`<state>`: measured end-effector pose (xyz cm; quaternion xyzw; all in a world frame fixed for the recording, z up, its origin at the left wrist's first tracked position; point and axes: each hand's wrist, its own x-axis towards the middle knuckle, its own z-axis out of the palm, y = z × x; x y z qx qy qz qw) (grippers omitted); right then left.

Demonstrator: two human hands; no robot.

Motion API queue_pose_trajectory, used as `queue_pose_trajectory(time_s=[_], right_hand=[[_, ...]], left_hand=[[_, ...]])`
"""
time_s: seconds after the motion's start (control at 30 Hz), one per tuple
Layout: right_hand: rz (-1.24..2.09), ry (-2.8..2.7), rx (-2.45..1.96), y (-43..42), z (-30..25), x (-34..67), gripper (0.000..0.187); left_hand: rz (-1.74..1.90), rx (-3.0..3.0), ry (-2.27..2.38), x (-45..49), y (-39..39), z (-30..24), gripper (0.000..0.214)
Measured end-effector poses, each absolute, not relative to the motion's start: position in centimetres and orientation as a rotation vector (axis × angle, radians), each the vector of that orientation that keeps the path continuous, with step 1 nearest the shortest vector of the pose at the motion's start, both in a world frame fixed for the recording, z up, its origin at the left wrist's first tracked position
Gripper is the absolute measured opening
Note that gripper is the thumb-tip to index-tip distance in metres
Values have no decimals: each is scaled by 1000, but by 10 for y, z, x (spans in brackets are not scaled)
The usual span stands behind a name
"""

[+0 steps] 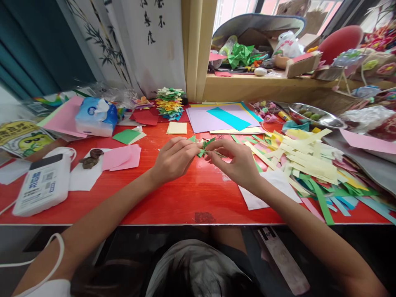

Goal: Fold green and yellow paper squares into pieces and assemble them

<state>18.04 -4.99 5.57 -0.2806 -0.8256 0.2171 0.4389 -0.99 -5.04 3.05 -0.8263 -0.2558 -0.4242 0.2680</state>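
Observation:
Over the middle of the red table, my left hand (177, 159) and my right hand (233, 161) meet at a small green folded-paper piece (201, 152). The fingers of both hands pinch it from either side and hide much of it. Its pointed green ends stick out between my fingertips; the full shape cannot be made out. Beyond my left hand lies a small stack of cream paper squares (177, 128). Right of my right hand, a heap of cut paper strips (312, 156) in cream, green, yellow, pink and blue spreads over the table. A white sheet (269, 189) lies under my right wrist.
At the back stands a tower of folded paper pieces (170, 103), beside lilac sheets (202, 117) with a blue strip (229, 118). On the left are a tissue pack (96, 116), pink squares (122, 157) and a white power bank-like box (43, 185). A metal bowl (317, 115) sits back right.

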Motion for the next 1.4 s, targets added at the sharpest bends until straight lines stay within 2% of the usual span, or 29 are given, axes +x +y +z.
queue_pose_trajectory(time_s=[0.2,0.7,1.03,1.4], right_hand=[[553,-2019,-699,-51,56,179,2],[482,-2052,-670,-53,51,178,8],[296,-2094,-606,-50,49,180,7],[108,-2146,-543,-48,50,181,9]], left_hand=[[-1110,-2206,-689,-9,-51,31,24],[-1102,-2205,-690,-9,-52,31,24],[-1138,-2216,-722,-9,-50,29,19],[-1193,-2243,-699,-7,-50,28,25]])
